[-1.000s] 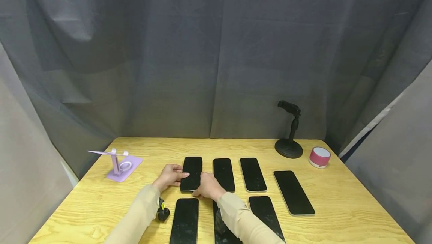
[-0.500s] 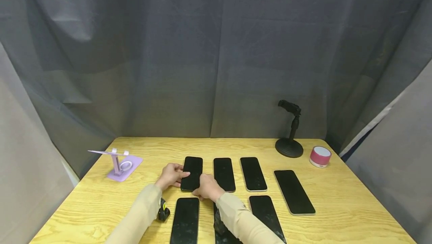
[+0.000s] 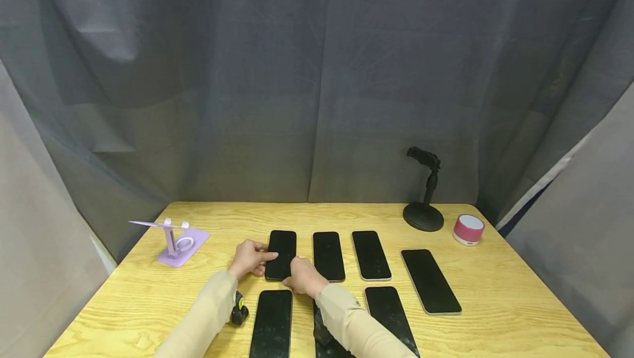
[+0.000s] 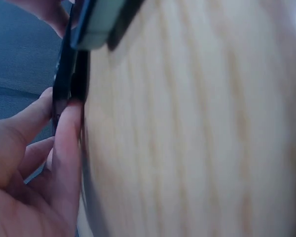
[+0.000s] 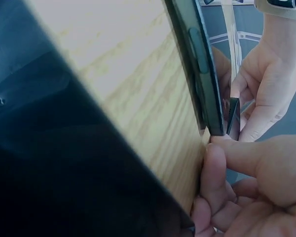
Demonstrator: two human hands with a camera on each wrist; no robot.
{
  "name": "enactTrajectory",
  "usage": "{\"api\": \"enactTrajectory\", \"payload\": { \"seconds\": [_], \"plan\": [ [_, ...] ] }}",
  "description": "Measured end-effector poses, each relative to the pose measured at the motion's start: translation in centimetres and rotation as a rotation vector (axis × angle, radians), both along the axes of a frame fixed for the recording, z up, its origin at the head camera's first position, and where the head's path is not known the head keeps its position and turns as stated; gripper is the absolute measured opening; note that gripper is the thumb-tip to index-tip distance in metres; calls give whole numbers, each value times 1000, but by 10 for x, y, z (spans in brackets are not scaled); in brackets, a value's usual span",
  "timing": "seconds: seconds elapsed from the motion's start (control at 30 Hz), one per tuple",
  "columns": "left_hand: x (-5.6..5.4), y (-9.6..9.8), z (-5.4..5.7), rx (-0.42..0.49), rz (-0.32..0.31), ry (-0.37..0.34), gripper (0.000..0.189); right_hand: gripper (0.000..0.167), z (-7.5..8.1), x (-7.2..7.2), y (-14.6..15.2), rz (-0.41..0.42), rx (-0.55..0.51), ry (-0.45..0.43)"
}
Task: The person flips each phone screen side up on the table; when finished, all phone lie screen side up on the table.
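A black-screened smartphone [image 3: 281, 252] lies on the wooden table in the far row, leftmost of the phones. My left hand [image 3: 247, 259] holds its left edge, the thumb on the screen side and fingers at the rim. At the near right corner of the same phone, my right hand [image 3: 304, 277] pinches the edge; part of that corner is hidden behind the fingers. In the left wrist view the left fingers [image 4: 66, 143] grip the thin dark edge. In the right wrist view the right hand's fingers [image 5: 214, 170] are curled close to the tabletop.
Several more phones lie face up: one just right [image 3: 329, 256], others further right [image 3: 371, 255] and nearer [image 3: 271, 322], one partly under the right forearm. A lilac stand [image 3: 183, 248] is at left. A black stand [image 3: 423, 216] and pink speaker [image 3: 468, 229] stand at right.
Hardly anything has changed. Both hands stay at the same phone, whose near edge has shifted very slightly; the other things have not moved.
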State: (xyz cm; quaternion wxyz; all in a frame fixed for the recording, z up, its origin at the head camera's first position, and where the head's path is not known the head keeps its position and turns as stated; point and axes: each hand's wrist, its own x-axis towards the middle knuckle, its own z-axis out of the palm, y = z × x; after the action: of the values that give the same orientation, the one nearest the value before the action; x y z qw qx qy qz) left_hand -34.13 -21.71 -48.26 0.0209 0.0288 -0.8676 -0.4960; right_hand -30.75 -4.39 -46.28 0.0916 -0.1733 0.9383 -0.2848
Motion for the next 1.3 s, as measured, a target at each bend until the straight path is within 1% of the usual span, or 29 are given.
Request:
{"api": "enactTrajectory", "payload": {
  "seconds": [0.1,0.27,0.4,0.5,0.53,0.57,0.77,0.83,0.97,1.07,1.2,1.3],
  "plan": [
    [1,0,1,-41,-2,2,47,36,2,1,0,10,27,-8],
    [5,4,5,-97,-25,-17,49,50,4,0,1,28,80,-9],
    [6,6,7,-122,-38,-39,49,46,4,-2,2,33,109,-7],
    [5,7,7,-129,-45,-46,49,50,6,-3,1,29,132,-3],
    [4,7,7,-131,-47,-48,49,55,6,-3,1,26,138,-5],
    [4,7,7,-131,-49,-49,49,56,7,-3,0,22,145,-6],
    [3,7,10,-139,-72,-40,45,52,9,-6,0,17,187,10],
    [3,6,11,-143,-66,-28,45,52,10,-7,-1,18,190,13],
    [3,5,12,-122,-36,-22,46,55,10,-8,-1,13,184,6],
    [3,4,10,-93,-12,-30,45,54,9,-6,-2,14,183,1],
    [4,3,6,-75,11,-15,42,55,8,-4,-3,12,179,-11],
    [5,2,5,-77,18,-2,41,58,7,-3,-4,9,191,-11]
  ]
}}
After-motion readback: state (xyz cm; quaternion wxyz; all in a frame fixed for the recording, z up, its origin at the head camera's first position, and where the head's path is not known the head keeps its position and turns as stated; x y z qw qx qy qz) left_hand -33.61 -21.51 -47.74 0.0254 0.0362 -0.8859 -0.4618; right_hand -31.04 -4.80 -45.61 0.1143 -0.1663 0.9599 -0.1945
